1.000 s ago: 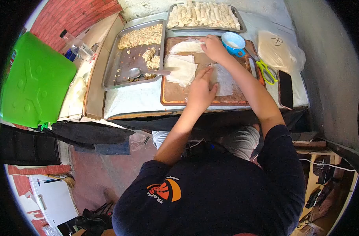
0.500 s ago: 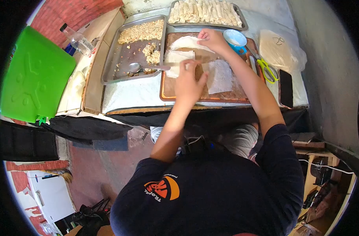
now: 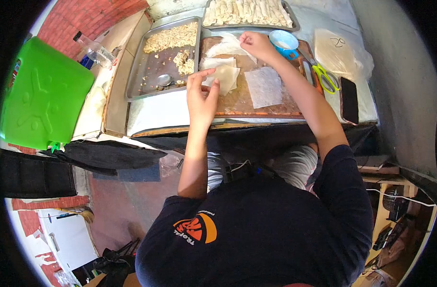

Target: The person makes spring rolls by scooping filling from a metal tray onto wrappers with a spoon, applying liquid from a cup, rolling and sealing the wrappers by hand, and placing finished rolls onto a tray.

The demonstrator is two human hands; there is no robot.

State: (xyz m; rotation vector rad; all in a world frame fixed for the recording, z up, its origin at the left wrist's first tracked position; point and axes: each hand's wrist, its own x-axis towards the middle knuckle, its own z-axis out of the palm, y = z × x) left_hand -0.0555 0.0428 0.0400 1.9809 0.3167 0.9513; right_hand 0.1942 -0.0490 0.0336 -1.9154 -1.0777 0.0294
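Observation:
My left hand (image 3: 202,98) is over the near right corner of the filling tray, thumb and forefinger apart. It hides the handle of a metal spoon (image 3: 164,80), whose bowl rests in the tray. Farther up the board, my right hand (image 3: 257,45) has its fingers pinched together at the right edge of a thin pale wrapper (image 3: 224,46). Two overlapping wrappers (image 3: 223,74) lie nearer me, beside the left hand. A separate square translucent wrapper (image 3: 264,87) lies flat under the right forearm.
The metal tray (image 3: 137,71) holds crumbly filling. Rows of filled rolls (image 3: 247,13) lie in another tray behind. Right of the brown board (image 3: 290,107) are green-handled scissors (image 3: 327,80), a phone (image 3: 349,100) and a bagged wrapper stack (image 3: 340,52). A blue bowl (image 3: 284,40) stands by my right hand.
My left hand has moved left, off the wrappers and over to the spoon handle. The wrapper at my right hand now lies flatter; that hand has barely moved.

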